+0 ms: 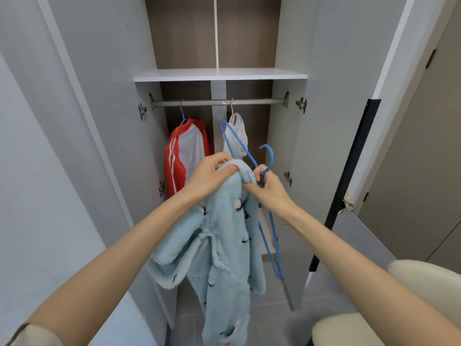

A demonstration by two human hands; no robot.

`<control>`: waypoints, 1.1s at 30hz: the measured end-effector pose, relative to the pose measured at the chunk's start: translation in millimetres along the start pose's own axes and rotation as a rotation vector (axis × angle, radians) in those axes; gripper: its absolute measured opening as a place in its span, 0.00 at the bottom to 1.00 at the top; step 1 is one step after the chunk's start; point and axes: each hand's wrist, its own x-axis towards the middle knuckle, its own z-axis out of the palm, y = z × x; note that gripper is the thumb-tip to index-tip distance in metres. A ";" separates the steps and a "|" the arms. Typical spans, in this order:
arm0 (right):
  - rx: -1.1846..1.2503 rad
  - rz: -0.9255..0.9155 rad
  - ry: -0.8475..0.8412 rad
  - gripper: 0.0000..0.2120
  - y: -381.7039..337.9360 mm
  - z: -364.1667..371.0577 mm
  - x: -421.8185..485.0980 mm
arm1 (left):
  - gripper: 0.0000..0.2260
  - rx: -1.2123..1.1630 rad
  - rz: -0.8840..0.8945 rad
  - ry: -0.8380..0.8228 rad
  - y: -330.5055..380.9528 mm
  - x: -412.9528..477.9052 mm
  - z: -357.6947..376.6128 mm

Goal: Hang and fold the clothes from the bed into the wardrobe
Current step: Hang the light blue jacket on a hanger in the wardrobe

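Fluffy pale-blue patterned robe hangs before open grey wardrobe, collar gripped by left hand. Right hand pinches collar and blue wire hanger.

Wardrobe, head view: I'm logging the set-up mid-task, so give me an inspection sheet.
Surface: white shelf above the rail.
Job's things: pale blue robe held up, blue hanger at its collar; red-and-white jacket and white garment hang on the rail.
Clutter: nothing seen.
Hands: left hand grips the robe's collar; right hand holds the hanger, fingers on the collar.
Cables: nothing seen.
Surroundings: both wardrobe doors open.
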 end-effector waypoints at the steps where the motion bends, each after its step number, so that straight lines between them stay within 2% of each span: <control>1: 0.003 -0.034 0.019 0.18 -6.3 -1.5 3.4 | 0.03 -0.001 0.002 0.014 -2.5 -1.3 -3.6; 4: 0.014 -0.092 0.072 0.18 -25.7 -3.8 16.1 | 0.06 0.026 0.014 0.042 -13.9 -5.2 -10.6; 8: 0.051 -0.066 0.056 0.17 -40.8 2.2 29.2 | 0.11 0.175 0.042 0.038 -30.2 -13.4 -11.4; 12: 0.115 0.000 0.092 0.16 -46.2 -9.1 39.2 | 0.12 0.273 -0.099 -0.062 -66.2 -35.6 -8.4; 15: 0.106 0.050 0.104 0.16 -44.5 -19.1 46.2 | 0.11 0.248 -0.204 -0.145 -83.1 -49.6 -4.3; 19: 0.021 0.160 0.097 0.15 -30.6 -28.2 50.5 | 0.05 0.101 -0.248 -0.204 -71.0 -44.2 -3.6; 21: -0.021 0.226 0.074 0.16 -19.9 -33.8 47.8 | 0.04 0.004 -0.300 -0.209 -64.1 -38.3 -0.9; 24: -0.083 0.321 -0.033 0.14 -9.3 -38.0 37.0 | 0.12 -0.153 -0.404 -0.171 -55.6 -31.3 11.5; 27: -0.189 0.351 -0.141 0.05 -0.9 -41.5 19.4 | 0.20 -0.385 -0.580 -0.089 -58.5 -29.7 23.9; 28: -0.216 0.350 -0.173 0.03 2.8 -44.4 12.7 | 0.18 -0.384 -0.622 -0.076 -63.5 -29.5 28.4; 30: -0.302 0.361 -0.228 0.06 10.3 -53.3 -0.9 | 0.12 -0.359 -0.691 -0.048 -68.0 -31.4 35.1; 33: -0.435 0.408 -0.294 0.06 18.6 -66.4 -20.0 | 0.03 -0.517 -0.816 -0.005 -71.1 -30.6 42.3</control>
